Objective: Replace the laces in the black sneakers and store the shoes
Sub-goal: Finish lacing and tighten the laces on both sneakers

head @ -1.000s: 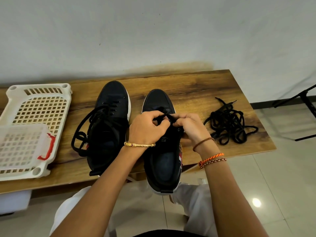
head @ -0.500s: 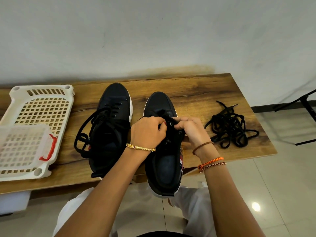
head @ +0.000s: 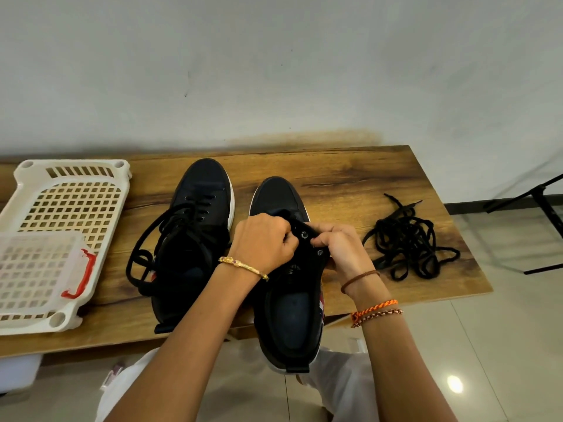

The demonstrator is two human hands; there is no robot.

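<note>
- Lying along the wall, a long wood-grain tabletop is carrying everything in view; grey tiled floor is showing beyond its right end.
- Sitting at the left end, a white perforated plastic basket is holding a smaller translucent lattice tray with a red handle over its near part.
- Lying right of the basket, a black low-top sneaker with a white sole edge is pointing toe to the wall, its black lace looping loose off the left side.
- Lying just beside it, a second black sneaker, laceless at the upper eyelets, is overhanging the near table edge with its heel.
- Sitting well apart to the right, a tangled heap of black shoelaces is resting near the table's right end.
- Curling at the second sneaker's throat, the left hand is pinching the left eyelet flap; whether a lace is between the fingers cannot be told.
- Gripping the right eyelet flap, the right hand is keeping its fingers bent tight beside two metal eyelets.
- Both forearms are crossing over the sneaker's near half and hiding part of it.
</note>
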